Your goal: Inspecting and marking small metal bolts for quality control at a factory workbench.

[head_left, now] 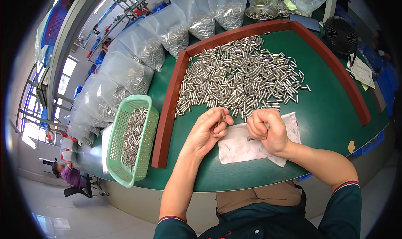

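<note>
A heap of short, shiny metal pins point(243, 75) covers the far middle of the green table. Just in front of it, my left hand point(205, 132) is closed with curled fingers, pinching a metal pin point(223, 114) between thumb and forefinger. To its right is my right hand point(270, 132), curled into a fist above a stained white cloth point(236, 147). A bit of grey metal, apparently a pin end, shows under its fingers; the rest of what it holds is hidden. The two hands are apart.
A red-brown wooden frame point(169, 117) borders the heap on three sides. Left of it stands a green basket point(144, 155) partly filled with pins. Clear bags point(173, 34) of pins line the far left edge. A metal bowl point(261, 8) and a black fan point(341, 34) stand farther back.
</note>
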A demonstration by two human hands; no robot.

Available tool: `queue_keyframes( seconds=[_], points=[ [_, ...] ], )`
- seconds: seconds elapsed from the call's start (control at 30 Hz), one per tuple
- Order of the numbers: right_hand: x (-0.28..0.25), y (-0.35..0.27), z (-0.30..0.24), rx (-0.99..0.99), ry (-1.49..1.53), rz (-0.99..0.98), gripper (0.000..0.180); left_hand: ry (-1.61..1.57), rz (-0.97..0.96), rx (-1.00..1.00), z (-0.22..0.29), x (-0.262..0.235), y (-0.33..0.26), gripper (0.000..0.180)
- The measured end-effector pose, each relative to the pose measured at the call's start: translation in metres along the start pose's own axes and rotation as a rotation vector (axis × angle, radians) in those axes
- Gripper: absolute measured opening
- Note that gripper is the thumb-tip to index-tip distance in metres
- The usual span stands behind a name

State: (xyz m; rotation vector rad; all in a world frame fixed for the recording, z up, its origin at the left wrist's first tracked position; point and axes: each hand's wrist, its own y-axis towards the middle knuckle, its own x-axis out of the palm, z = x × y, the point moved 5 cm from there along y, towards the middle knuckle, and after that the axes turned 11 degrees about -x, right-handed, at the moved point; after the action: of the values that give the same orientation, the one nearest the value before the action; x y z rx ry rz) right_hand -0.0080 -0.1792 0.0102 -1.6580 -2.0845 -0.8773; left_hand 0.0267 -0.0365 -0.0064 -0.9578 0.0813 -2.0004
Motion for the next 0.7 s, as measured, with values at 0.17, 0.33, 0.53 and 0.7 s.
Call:
queue_keyframes(
  seconds=[0.17, 0.33, 0.53, 0.7],
  points=[
    [0.000, 0.000, 0.001, 0.003, 0.005, 0.002, 0.036, 0.050, 0.124, 0.135, 0.008, -0.007, -0.004, 0.034],
    [0.002, 0.000, -0.001, 0.005, -0.002, 0.004, 0.036, 0.991, 0.591, 0.434, 0.015, 0.007, -0.003, 0.015],
    [0.002, 0.000, -0.001, 0.009, -0.002, 0.010, 0.036, 1.515, 0.749, 0.538, 0.006, 0.024, 0.004, 0.015],
    [0.001, 0.000, -0.001, 0.001, -0.007, 0.012, 0.036, 1.696, 0.732, 0.697, 0.006, 0.035, 0.000, 0.009]
  ],
)
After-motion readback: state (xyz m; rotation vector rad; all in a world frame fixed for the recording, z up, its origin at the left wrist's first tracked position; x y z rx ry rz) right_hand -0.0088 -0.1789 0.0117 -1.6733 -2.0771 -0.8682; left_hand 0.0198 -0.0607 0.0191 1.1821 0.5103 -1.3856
